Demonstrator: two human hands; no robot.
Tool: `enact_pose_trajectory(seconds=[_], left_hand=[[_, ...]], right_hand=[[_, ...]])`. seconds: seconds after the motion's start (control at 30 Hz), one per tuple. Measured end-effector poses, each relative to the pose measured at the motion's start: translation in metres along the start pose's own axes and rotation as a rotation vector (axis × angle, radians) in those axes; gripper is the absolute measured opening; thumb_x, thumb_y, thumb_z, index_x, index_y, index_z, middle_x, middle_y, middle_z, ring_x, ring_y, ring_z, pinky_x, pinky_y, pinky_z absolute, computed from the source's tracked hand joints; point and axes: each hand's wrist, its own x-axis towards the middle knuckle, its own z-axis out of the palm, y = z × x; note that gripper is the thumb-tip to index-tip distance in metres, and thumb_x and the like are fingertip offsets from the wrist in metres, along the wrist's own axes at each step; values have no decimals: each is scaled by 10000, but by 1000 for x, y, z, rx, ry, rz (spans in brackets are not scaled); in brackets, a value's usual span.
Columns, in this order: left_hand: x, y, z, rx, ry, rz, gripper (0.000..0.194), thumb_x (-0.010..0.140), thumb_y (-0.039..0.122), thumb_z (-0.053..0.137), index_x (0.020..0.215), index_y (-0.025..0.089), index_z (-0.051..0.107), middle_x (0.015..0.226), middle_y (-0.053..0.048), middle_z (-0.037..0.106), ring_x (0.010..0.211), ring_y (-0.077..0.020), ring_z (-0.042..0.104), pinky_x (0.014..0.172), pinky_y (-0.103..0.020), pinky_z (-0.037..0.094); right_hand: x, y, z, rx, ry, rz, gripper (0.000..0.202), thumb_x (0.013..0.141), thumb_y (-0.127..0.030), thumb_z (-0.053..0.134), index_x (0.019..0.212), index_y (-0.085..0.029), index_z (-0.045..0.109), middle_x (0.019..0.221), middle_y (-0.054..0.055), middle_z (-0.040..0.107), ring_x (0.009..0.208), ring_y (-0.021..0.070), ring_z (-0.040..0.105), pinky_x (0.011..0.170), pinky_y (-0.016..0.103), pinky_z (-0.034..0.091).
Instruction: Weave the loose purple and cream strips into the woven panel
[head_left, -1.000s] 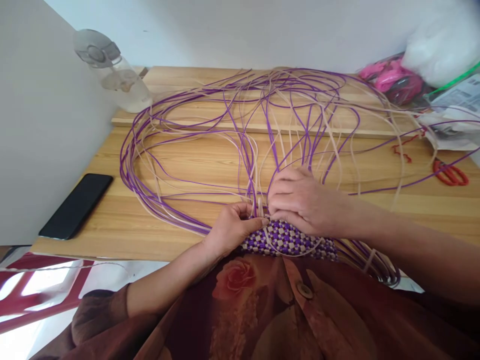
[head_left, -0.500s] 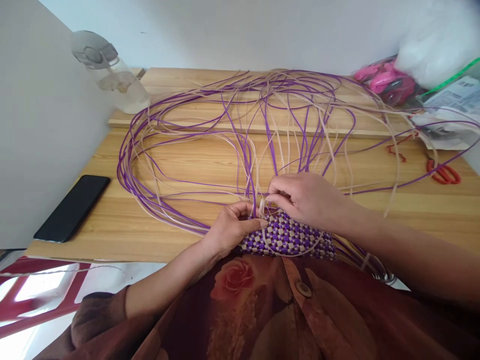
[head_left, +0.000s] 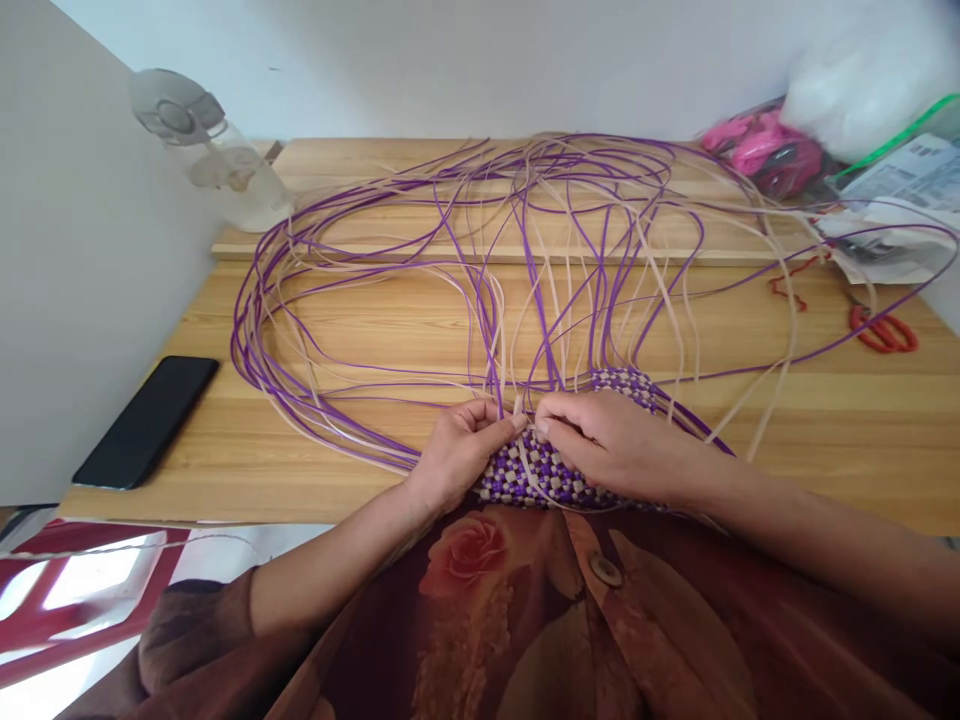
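Note:
A purple-and-beige woven piece, checkered like basketwork, lies at the table's front edge against my clothing. My left hand is closed on its upper left edge, thumb on top, beside upright purple and beige strands. Close by, my right hand is closed too, thumb and forefinger pinched at the top edge on what looks like a thin strand. Its palm covers part of the weave. A beige strip loops down over the front. Behind the right hand another woven section shows. Long loose strands spread in wide loops over the table.
A black phone lies at the left. Behind it stands a clear bottle with a grey lid. Red-handled scissors, a red cord, a pink bundle in plastic and papers are at the right.
My right hand has come down and slightly toward me, to the weave's top edge. The woven section behind it has come into view. My left hand stays nearly in place.

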Motion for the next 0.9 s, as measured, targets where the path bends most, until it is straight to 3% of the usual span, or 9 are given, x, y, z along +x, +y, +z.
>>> enact_pose_trajectory(seconds=[0.2,0.33,0.43,0.6,0.73,0.83,0.9], left_hand=[[0,3,3,-108,-80,-61,234,690,315,799,728,137,652,661,7,631,570,-82,522,610,-228,414],[1,2,2,-87,-69,-86,204,699,297,786,773,132,691,664,-3,641,575,-94,537,613,-234,418],[0,0,3,-64,-55,-67,214,716,326,772,776,141,683,651,4,629,569,-95,530,592,-227,401],[1,0,6,-43,-53,25,221,685,288,801,715,157,625,673,20,620,595,-84,520,601,-213,387],[2,-1,6,-42,8,-28,205,672,278,802,693,148,645,629,14,613,546,-87,514,572,-223,392],[2,-1,5,-61,4,-79,198,658,274,810,713,146,670,627,7,625,532,-93,524,564,-231,403],[2,1,5,-78,-25,-93,195,665,280,804,752,147,690,635,2,634,546,-101,541,577,-236,416]], right_hand=[[1,-1,4,275,-17,134,260,885,-302,471,667,-172,525,540,-27,525,500,98,497,497,232,308],[3,10,9,550,-117,197,201,854,-276,481,677,-180,475,546,-46,524,427,90,519,438,210,361],[3,15,11,597,-129,205,212,854,-282,489,669,-183,460,508,-67,477,402,83,501,417,200,355],[1,18,15,553,-72,137,251,852,-277,509,630,-183,438,474,-73,439,406,71,463,426,199,314],[-5,24,15,492,-31,23,270,880,-277,481,630,-176,459,482,-64,441,436,66,417,469,216,297],[-13,26,9,270,-2,-34,279,913,-277,460,657,-172,494,540,-42,482,501,84,436,516,237,312],[-18,22,4,35,147,-85,218,925,-300,478,774,-171,567,684,-6,577,642,124,519,618,270,368]])
